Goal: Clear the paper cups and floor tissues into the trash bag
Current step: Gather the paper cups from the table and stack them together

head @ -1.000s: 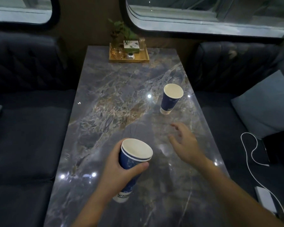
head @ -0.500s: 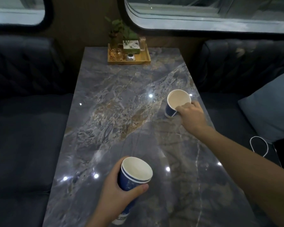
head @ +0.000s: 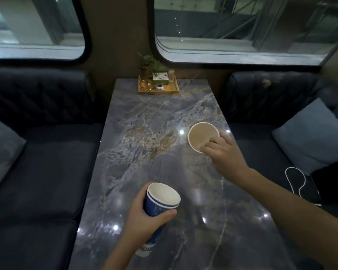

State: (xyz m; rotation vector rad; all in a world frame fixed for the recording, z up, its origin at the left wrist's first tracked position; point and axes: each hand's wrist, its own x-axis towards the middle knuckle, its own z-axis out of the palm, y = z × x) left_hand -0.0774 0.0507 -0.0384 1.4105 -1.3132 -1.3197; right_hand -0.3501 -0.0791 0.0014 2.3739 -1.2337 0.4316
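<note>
My left hand [head: 144, 225] grips a stack of blue paper cups [head: 160, 201], nested one inside the other, tilted to the right above the near part of the marble table [head: 148, 133]. My right hand [head: 225, 154] is closed on a single paper cup [head: 200, 136] near the table's right edge. That cup is tipped toward me, so its pale inside shows and its blue wall is hidden; my fingers wrap over its near rim. No trash bag and no floor tissues are in view.
A wooden tray [head: 158, 91] with a small plant, a box and glassware stands at the table's far end under the windows. Dark sofas flank the table, with a grey cushion [head: 2, 151] on the left and a blue cushion [head: 312, 137] plus a white cable [head: 295, 181] on the right.
My right hand reached forward to the lone cup, closed on it and tipped it toward me. My left hand kept hold of the stacked cups.
</note>
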